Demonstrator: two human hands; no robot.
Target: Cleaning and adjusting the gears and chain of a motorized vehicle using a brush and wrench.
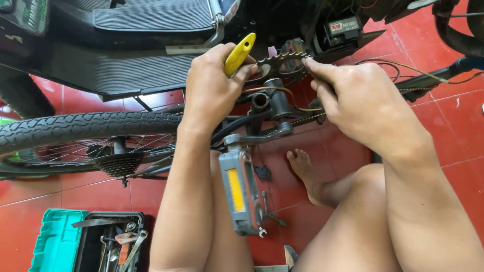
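Closest to me, below the chainring (pixel 282 64), are my bare knees and the grey pedal (pixel 240 191) with its yellow reflector, hanging on its crank straight down from that toothed ring. At the chainring's left edge my left hand (pixel 209 85) is closed around a yellow-handled tool (pixel 239 53), while at its right edge my right hand (pixel 353 98) pinches the teeth between thumb and fingertips. Left of the chainring lies the tyre (pixel 85 126); far below-left sits an open green toolbox (pixel 56 241) on red tiles.
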